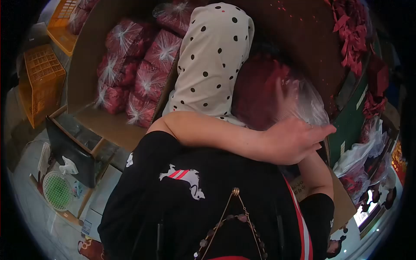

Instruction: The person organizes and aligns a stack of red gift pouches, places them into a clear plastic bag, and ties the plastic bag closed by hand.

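My left forearm crosses in front of my body, and my left hand [292,141] lies over my right wrist. One finger points right; the others curl together, and what they hold, if anything, is hidden. Behind it my right hand [286,102] is smeared by motion against a clear plastic bag [310,102]. Its fingers are too blurred to read. Dark red material [258,89] fills the bag, which stands beside my leg in spotted trousers [212,56].
Left of my leg, a cardboard box [99,119] holds several tied bags of red pieces [151,80]. Yellow crates [43,76] stand farther left, near a green racket [57,190]. Loose red pieces [349,39] hang at upper right, above a green panel [349,123].
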